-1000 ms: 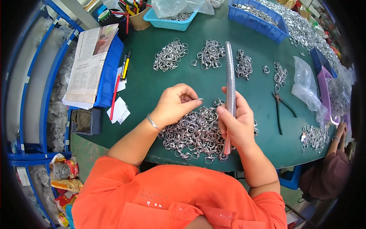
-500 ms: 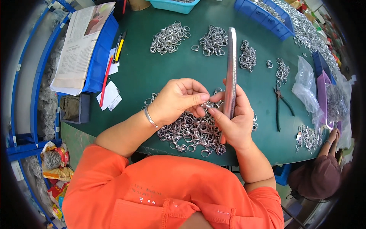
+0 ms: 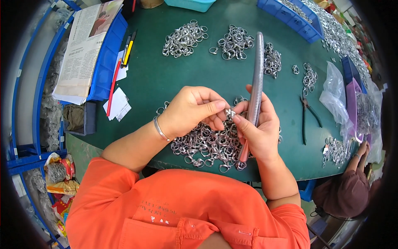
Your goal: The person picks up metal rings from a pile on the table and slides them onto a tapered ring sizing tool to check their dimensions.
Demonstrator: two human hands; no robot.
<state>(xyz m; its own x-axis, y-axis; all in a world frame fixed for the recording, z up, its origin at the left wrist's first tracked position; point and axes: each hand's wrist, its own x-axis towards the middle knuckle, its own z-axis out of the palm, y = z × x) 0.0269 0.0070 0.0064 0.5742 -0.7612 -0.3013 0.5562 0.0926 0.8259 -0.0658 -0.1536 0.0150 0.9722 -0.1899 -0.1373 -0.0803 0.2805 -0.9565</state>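
a green-topped table (image 3: 178,83) fills most of the view, its near edge curving toward the lower rim. blue plastic bins (image 3: 290,16) sit along its far edge, with a teal tray (image 3: 190,4) beside them. at the left edge a blue tray (image 3: 105,62) carries a folded newspaper (image 3: 83,50). left of the table stands blue metal shelving (image 3: 25,103). lower left, coloured packets (image 3: 58,182) lie on the floor. at the lower right another person (image 3: 344,193) sits by the table. the light is even and bright.
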